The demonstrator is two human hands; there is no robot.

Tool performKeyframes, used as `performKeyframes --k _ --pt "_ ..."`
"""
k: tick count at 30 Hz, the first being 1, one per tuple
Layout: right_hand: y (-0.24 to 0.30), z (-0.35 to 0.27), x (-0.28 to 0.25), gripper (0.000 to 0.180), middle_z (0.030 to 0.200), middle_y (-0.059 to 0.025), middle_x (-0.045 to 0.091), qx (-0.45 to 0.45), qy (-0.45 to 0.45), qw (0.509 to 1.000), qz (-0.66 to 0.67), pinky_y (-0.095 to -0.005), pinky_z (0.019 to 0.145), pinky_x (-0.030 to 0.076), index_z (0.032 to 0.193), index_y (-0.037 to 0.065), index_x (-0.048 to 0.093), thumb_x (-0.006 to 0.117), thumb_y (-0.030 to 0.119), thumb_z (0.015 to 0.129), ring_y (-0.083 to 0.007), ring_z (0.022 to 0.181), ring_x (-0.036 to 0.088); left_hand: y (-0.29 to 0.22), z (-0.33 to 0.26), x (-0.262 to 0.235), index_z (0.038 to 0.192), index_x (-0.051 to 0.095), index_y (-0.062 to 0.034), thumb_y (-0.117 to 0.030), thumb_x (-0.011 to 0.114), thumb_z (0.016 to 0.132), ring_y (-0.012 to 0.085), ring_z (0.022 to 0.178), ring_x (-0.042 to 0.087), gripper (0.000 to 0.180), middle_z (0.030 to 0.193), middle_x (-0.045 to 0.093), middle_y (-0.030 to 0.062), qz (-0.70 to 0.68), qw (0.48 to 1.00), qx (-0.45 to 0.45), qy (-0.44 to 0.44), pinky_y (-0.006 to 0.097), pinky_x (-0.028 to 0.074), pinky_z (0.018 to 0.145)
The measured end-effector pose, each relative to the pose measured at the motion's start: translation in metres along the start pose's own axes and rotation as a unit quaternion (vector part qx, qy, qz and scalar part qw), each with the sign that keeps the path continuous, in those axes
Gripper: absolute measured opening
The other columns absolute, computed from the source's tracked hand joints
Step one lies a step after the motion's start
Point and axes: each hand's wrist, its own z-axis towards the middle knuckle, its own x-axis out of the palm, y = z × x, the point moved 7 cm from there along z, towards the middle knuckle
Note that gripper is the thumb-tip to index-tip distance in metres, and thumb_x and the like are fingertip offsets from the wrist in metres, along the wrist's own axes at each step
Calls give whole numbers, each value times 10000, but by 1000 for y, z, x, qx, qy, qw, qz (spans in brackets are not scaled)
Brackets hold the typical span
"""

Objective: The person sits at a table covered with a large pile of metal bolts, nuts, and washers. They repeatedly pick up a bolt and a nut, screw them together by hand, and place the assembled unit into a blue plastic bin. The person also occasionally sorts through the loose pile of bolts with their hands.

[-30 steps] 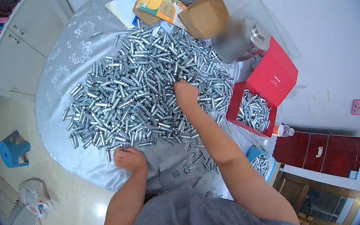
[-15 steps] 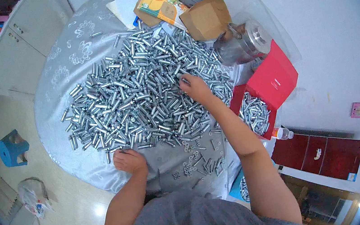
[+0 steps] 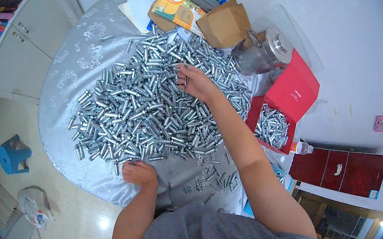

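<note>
A broad heap of shiny metal expansion bolts (image 3: 136,102) covers much of the round table. Over the upper middle of it, my right hand (image 3: 196,84) is closed, with its fingertips pinching a bolt (image 3: 186,78) just above the others. My left hand (image 3: 139,173) rests at the near edge of the heap with its fingers curled in; what they hold, if anything, is hidden. A bolt (image 3: 116,168) lies beside it. Small nuts and washers (image 3: 201,182) are scattered on the cloth near my body, next to some thin loose bolts (image 3: 228,181).
An open red box (image 3: 292,88) of bolts stands at the right, near a steel pot (image 3: 262,52). A cardboard box (image 3: 223,24) and a yellow packet (image 3: 176,6) lie at the back. A blue container (image 3: 248,210) sits under my right arm; a blue stool (image 3: 14,155) stands left.
My right hand has moved left and a little farther away over the heap, and a bolt now shows at its fingers. My left hand has stayed almost in place.
</note>
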Motion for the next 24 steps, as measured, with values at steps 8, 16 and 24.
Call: performKeyframes --k 8,16,24 --pt "-1 14 -62 523 497 -25 475 -34 -200 847 -491 -317 485 358 518 42 519 510 450 846 -171 478 444 1 -3 4 973 442 -28 -149 448 754 335 966 413 250 979 459 160 0 1000 24 -15 435 294 824" --pt "8 15 -10 299 787 -114 642 -47 -141 531 -834 -414 617 479 1010 213 622 520 414 815 -302 748 620 2 -3 3 991 429 -31 -161 449 759 329 976 407 267 992 456 157 7 999 33 -30 435 292 824" --pt "35 13 -32 246 749 -104 646 -71 -117 464 -875 -414 591 489 820 133 653 499 324 796 -283 705 634 4 -3 7 981 424 -31 -143 462 749 341 948 413 260 981 454 166 8 999 30 -17 443 302 804"
